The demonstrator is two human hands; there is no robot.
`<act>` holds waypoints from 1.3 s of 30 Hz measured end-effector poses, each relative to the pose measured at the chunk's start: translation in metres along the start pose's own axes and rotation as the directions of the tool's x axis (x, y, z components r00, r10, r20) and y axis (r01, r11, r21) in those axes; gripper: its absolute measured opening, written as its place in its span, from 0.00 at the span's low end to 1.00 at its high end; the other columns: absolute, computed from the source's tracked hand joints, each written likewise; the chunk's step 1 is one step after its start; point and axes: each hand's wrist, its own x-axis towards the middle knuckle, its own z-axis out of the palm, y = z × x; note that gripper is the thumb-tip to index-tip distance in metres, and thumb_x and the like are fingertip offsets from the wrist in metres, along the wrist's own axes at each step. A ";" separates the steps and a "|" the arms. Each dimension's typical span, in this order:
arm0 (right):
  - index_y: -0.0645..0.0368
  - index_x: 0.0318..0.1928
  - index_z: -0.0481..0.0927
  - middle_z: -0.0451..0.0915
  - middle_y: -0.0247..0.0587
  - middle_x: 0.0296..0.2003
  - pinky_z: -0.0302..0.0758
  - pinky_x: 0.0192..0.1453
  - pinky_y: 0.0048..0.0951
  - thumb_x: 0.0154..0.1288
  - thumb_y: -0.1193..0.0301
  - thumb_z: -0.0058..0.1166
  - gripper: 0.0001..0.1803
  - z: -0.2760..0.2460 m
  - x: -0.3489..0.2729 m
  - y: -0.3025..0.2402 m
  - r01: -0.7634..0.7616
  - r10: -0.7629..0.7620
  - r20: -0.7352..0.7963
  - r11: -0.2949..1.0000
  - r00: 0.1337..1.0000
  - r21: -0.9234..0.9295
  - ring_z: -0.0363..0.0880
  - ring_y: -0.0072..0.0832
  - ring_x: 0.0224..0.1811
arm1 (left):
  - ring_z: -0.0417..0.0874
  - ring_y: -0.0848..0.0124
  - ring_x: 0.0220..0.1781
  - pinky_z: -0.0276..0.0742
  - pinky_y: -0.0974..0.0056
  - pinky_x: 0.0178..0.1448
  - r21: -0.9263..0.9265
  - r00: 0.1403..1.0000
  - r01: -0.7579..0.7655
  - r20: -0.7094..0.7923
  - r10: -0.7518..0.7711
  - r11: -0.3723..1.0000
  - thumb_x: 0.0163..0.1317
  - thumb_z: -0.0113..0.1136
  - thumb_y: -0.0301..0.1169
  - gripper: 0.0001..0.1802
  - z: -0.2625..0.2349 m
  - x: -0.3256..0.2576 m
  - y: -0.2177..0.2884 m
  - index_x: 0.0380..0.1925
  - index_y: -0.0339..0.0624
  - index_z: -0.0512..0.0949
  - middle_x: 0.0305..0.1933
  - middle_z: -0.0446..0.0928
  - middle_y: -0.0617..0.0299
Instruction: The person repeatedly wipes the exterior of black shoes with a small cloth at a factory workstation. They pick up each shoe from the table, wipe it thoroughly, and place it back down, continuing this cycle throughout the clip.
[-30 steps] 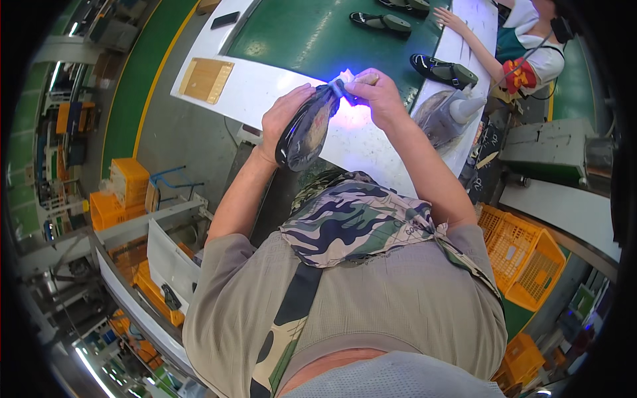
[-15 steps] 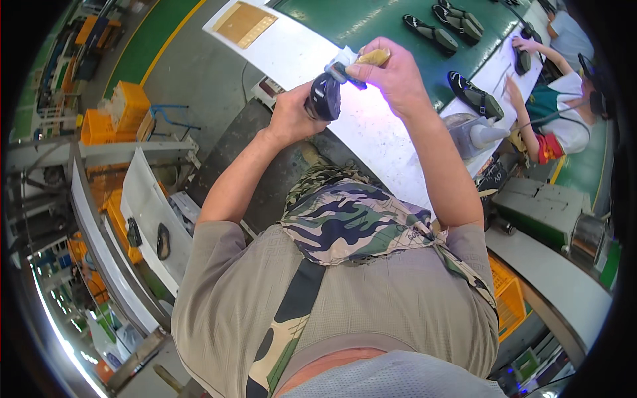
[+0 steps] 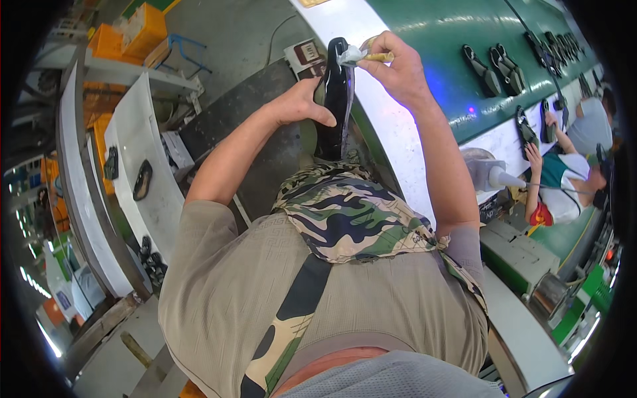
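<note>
My left hand (image 3: 306, 105) grips a long black shoe sole (image 3: 335, 99), held upright on edge in front of my chest. My right hand (image 3: 397, 66) is closed on a small brush with a pale wooden handle (image 3: 371, 57), its white tip touching the top end of the sole. Both forearms rise from my camouflage scarf (image 3: 352, 215). The lower end of the sole is hidden behind the scarf.
A green conveyor belt (image 3: 438, 40) with a white edge carries several black soles (image 3: 488, 69) to the right. Another person (image 3: 561, 179) works further down it. A grey machine nozzle (image 3: 491, 176) sits beside my right arm. White curved racks (image 3: 142, 179) with dark soles stand left, orange crates behind.
My view has swung left, so the belt slid right. The sole turned from lying flat across my hands to standing on edge, and the brush now touches its top end.
</note>
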 end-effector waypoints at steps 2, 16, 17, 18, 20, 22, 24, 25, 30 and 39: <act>0.60 0.32 0.71 0.77 0.36 0.27 0.71 0.38 0.27 0.54 0.76 0.66 0.13 0.026 0.003 0.001 -0.028 0.024 0.071 0.998 0.997 0.060 0.72 0.24 0.30 | 0.78 0.72 0.47 0.72 0.67 0.57 -0.182 0.999 0.031 -0.005 -0.032 0.983 0.39 0.73 0.28 0.37 -0.013 -0.018 -0.009 0.54 0.32 0.72 0.47 0.78 0.62; 0.60 0.30 0.69 0.78 0.38 0.34 0.72 0.43 0.27 0.52 0.80 0.65 0.15 0.164 0.000 -0.001 -0.259 0.131 0.516 0.948 0.846 0.184 0.74 0.23 0.38 | 0.83 0.67 0.45 0.79 0.61 0.55 -0.636 0.914 -0.084 -0.356 -0.195 0.767 0.48 0.66 0.30 0.25 -0.084 -0.126 -0.086 0.48 0.33 0.75 0.44 0.81 0.56; 0.60 0.30 0.68 0.78 0.39 0.36 0.71 0.45 0.26 0.52 0.82 0.64 0.15 0.169 0.001 -0.003 -0.281 0.140 0.548 0.942 0.825 0.182 0.74 0.24 0.40 | 0.83 0.67 0.45 0.79 0.61 0.55 -0.645 0.898 -0.103 -0.388 -0.208 0.758 0.49 0.66 0.30 0.25 -0.088 -0.132 -0.093 0.48 0.33 0.76 0.44 0.81 0.56; 0.59 0.30 0.67 0.77 0.39 0.38 0.70 0.47 0.25 0.53 0.84 0.63 0.15 0.174 0.001 -0.004 -0.303 0.149 0.578 0.936 0.802 0.179 0.73 0.24 0.41 | 0.83 0.67 0.45 0.79 0.61 0.55 -0.652 0.881 -0.122 -0.418 -0.221 0.748 0.49 0.66 0.30 0.24 -0.091 -0.138 -0.099 0.47 0.34 0.76 0.44 0.81 0.56; 0.60 0.29 0.67 0.77 0.40 0.38 0.70 0.47 0.24 0.51 0.84 0.63 0.15 0.179 0.000 -0.003 -0.322 0.167 0.606 0.934 0.778 0.155 0.73 0.22 0.41 | 0.83 0.65 0.45 0.79 0.60 0.55 -0.664 0.847 -0.173 -0.477 -0.233 0.728 0.51 0.65 0.29 0.21 -0.094 -0.148 -0.109 0.47 0.35 0.77 0.44 0.82 0.56; 0.60 0.29 0.67 0.77 0.40 0.38 0.70 0.46 0.24 0.51 0.84 0.63 0.15 0.185 -0.001 0.001 -0.345 0.183 0.615 0.926 0.767 0.154 0.73 0.22 0.41 | 0.83 0.65 0.46 0.78 0.59 0.56 -0.676 0.817 -0.225 -0.523 -0.242 0.702 0.53 0.64 0.28 0.20 -0.098 -0.158 -0.122 0.47 0.35 0.77 0.45 0.82 0.56; 0.59 0.29 0.69 0.78 0.38 0.37 0.70 0.45 0.24 0.52 0.82 0.64 0.15 0.194 -0.006 0.011 -0.390 0.219 0.571 0.900 0.791 0.195 0.73 0.21 0.40 | 0.83 0.64 0.47 0.78 0.58 0.58 -0.726 0.813 -0.267 -0.523 -0.256 0.633 0.54 0.64 0.28 0.19 -0.105 -0.169 -0.138 0.47 0.35 0.77 0.45 0.82 0.56; 0.59 0.30 0.69 0.79 0.37 0.37 0.71 0.44 0.24 0.52 0.81 0.65 0.14 0.198 -0.008 0.014 -0.426 0.248 0.543 0.875 0.802 0.229 0.74 0.21 0.39 | 0.83 0.64 0.47 0.78 0.57 0.58 -0.748 0.811 -0.290 -0.523 -0.261 0.597 0.54 0.64 0.28 0.19 -0.108 -0.173 -0.141 0.47 0.35 0.77 0.45 0.82 0.56; 0.56 0.29 0.71 0.75 0.31 0.35 0.69 0.40 0.21 0.55 0.80 0.65 0.12 0.237 -0.015 0.021 -0.607 0.484 0.393 0.736 0.782 0.300 0.71 0.17 0.35 | 0.83 0.62 0.49 0.77 0.57 0.59 -0.779 0.791 -0.461 -0.578 -0.200 0.425 0.55 0.63 0.27 0.20 -0.113 -0.188 -0.153 0.48 0.35 0.76 0.47 0.81 0.56; 0.60 0.31 0.73 0.77 0.34 0.26 0.71 0.30 0.23 0.53 0.81 0.65 0.11 0.293 -0.018 0.022 -0.763 0.651 0.399 0.523 0.646 0.380 0.74 0.22 0.25 | 0.81 0.68 0.45 0.76 0.62 0.56 -0.454 0.424 -0.547 -0.875 -0.234 0.704 0.46 0.70 0.22 0.25 -0.109 -0.211 -0.172 0.46 0.38 0.74 0.42 0.79 0.60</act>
